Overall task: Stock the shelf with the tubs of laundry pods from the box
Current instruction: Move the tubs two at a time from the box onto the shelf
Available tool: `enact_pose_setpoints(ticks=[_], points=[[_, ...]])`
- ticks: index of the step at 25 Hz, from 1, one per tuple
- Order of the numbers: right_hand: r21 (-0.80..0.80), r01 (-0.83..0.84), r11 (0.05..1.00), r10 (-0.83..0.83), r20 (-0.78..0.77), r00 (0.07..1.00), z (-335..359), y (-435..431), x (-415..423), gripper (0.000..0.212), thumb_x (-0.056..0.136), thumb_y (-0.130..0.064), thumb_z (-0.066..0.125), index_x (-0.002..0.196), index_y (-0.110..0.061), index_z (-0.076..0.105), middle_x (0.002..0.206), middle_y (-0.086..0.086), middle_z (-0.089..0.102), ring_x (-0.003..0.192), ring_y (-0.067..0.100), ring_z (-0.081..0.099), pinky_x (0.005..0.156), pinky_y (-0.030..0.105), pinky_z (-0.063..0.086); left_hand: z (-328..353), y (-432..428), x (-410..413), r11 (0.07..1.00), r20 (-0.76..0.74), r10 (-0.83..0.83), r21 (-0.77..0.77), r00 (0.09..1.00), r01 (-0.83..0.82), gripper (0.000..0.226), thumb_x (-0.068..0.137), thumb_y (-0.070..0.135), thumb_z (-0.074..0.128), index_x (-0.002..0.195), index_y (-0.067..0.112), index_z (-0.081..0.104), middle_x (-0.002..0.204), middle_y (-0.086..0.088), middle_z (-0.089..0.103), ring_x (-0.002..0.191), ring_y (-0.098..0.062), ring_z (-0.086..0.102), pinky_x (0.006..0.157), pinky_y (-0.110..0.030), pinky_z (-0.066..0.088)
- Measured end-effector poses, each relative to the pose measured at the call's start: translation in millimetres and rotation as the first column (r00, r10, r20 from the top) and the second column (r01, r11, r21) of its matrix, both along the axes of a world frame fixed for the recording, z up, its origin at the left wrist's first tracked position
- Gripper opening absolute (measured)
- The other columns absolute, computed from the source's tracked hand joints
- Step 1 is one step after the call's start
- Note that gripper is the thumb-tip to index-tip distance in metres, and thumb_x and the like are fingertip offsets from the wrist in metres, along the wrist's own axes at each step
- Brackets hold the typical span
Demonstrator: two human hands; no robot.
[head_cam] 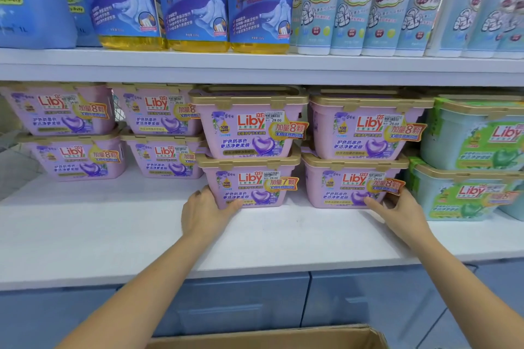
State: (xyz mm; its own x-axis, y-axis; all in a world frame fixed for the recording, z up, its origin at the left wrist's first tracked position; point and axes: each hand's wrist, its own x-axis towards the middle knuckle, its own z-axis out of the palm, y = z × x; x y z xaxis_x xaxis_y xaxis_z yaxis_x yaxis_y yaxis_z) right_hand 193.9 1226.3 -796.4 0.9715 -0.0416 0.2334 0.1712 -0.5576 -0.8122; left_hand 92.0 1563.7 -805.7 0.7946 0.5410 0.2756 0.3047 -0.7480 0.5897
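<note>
- Tubs of laundry pods, lilac with gold lids, sat in stacks of two on the white shelf (85, 235); the centre stack's lower tub (249, 184) and the lower tub of the stack to its right (351, 184) were the two being handled.
- Each tub's long axis ran left to right, parallel to the shelf's front edge, with its label facing outward.
- Just beside the centre lower tub, the left hand (207, 212) lay at its bottom left corner, fingers curled partly around the corner and thumb along the front foot, pressing rather than enclosing it.
- At the other lower tub, the right hand (397, 210) met the bottom right corner, index finger stretched along the base and the remaining fingers bent near the orange sticker; whether it truly gripped was hard to tell from this angle.
- Both stacks stood further forward than the two lilac stacks (113, 133) to the left, which sat deeper in.
- Any next push would likely go straight back, away from the person, each hand being nearest its own stack.
- Green tubs (467, 161) touched or nearly touched the right stack.
- Below, the cardboard box (272, 338) showed only its rim; its contents were hidden.
</note>
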Motion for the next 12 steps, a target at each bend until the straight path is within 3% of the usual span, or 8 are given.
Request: enact_pose_setpoints(ticks=[3, 6, 9, 12], points=[[-0.005, 0.025, 1.000, -0.025, -0.004, 1.000, 2, -5, -16, 0.056, 0.078, -0.026, 0.071, 0.123, -0.002, 0.050, 0.127, 0.014, 0.060, 0.117, 0.029, 0.056, 0.093, 0.038, 0.042, -1, 6, -11, 0.995, -0.062, -0.014, 0.100, 0.998, 0.020, 0.059, 0.075, 0.057, 0.060, 0.110, 0.009, 0.056, 0.111, -0.012, 0.067, 0.105, -0.033, 0.058, 0.084, -0.039, 0.048], [-0.089, 0.075, 0.993, -0.067, 0.083, 0.994, 7, -7, -47, 0.060, 0.081, -0.026, 0.067, 0.131, -0.001, 0.045, 0.134, 0.016, 0.055, 0.124, 0.033, 0.050, 0.098, 0.040, 0.038, 2, 6, -39, 0.989, -0.073, -0.032, 0.143, 0.997, 0.042, 0.070, 0.080, 0.049, 0.058, 0.128, 0.000, 0.046, 0.132, -0.020, 0.054, 0.124, -0.033, 0.047, 0.099, -0.040, 0.036], [-0.218, 0.064, 0.974, -0.027, 0.170, 0.985, 1, -7, -93, 0.055, 0.085, -0.024, 0.063, 0.132, -0.002, 0.046, 0.135, 0.018, 0.053, 0.125, 0.035, 0.047, 0.101, 0.040, 0.035, 1, 1, -92, 0.972, 0.009, -0.124, 0.203, 0.992, 0.120, 0.079, 0.076, 0.053, 0.046, 0.135, 0.000, 0.041, 0.142, -0.019, 0.046, 0.134, -0.033, 0.039, 0.109, -0.040, 0.025], [-0.290, -0.009, 0.957, 0.064, 0.180, 0.982, -21, -4, -142, 0.050, 0.086, -0.026, 0.061, 0.129, -0.004, 0.050, 0.129, 0.018, 0.058, 0.119, 0.035, 0.052, 0.099, 0.037, 0.037, -16, -3, -153, 0.963, 0.150, -0.140, 0.249, 0.979, 0.100, 0.070, 0.079, 0.052, 0.043, 0.129, 0.003, 0.049, 0.137, -0.017, 0.052, 0.128, -0.033, 0.045, 0.108, -0.040, 0.028]])
